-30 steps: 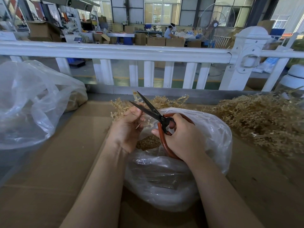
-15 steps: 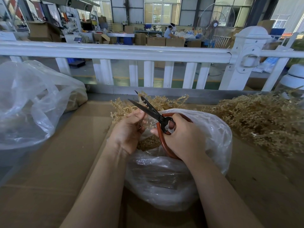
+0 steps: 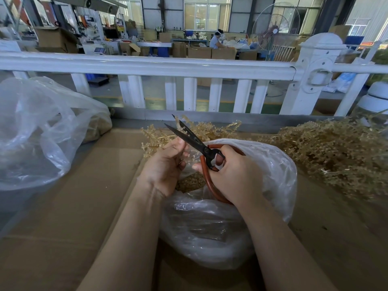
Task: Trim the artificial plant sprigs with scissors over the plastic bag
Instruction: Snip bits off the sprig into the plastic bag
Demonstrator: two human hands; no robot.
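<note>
A brown cardboard-covered surface [image 3: 63, 217] fills the foreground, bounded at the back by a white railing [image 3: 147, 67]. On its left lies a large clear plastic bag [image 3: 37, 131], crumpled and partly holding tan material. On the right a big heap of tan artificial plant sprigs [image 3: 336, 156] spreads to the edge of view, and a smaller cluster of sprigs [image 3: 210, 129] lies just behind the hands. In the middle sits the plastic bag [image 3: 231, 227], its mouth open upward with tan clippings [image 3: 190, 182] visible inside. Both hands hover directly above that opening. The right hand [image 3: 235, 177] grips the scissors [image 3: 195, 143], its fingers curled through the red-brown handles; the dark blades are parted and point up and to the left. The left hand [image 3: 165, 164] has its fingers curled around a pale sprig piece [image 3: 190, 155], held just beside the blades over the bag.
</note>
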